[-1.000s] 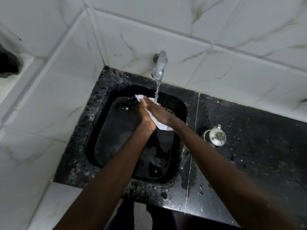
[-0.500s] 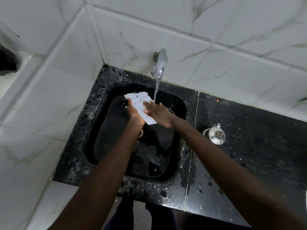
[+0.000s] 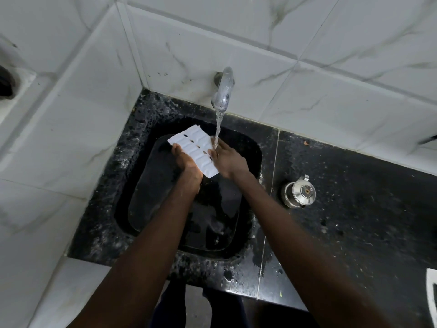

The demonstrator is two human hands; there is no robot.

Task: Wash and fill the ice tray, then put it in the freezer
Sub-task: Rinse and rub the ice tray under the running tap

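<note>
A white ice tray is held over the black sink, its ribbed underside facing up with small holes down the middle. My left hand grips its left long edge from below. My right hand holds the right edge, fingers resting on the tray. A tap on the tiled wall runs a stream of water that lands on my right hand's fingers and the tray's right edge.
A black granite counter surrounds the sink. A small steel pot with a lid stands right of the sink. White marble tiles line the back and left walls. A white object's edge shows at the far right.
The tray has swung out flat and moved left, showing its whole ribbed face. My right hand has shifted to its right edge, under the water stream.
</note>
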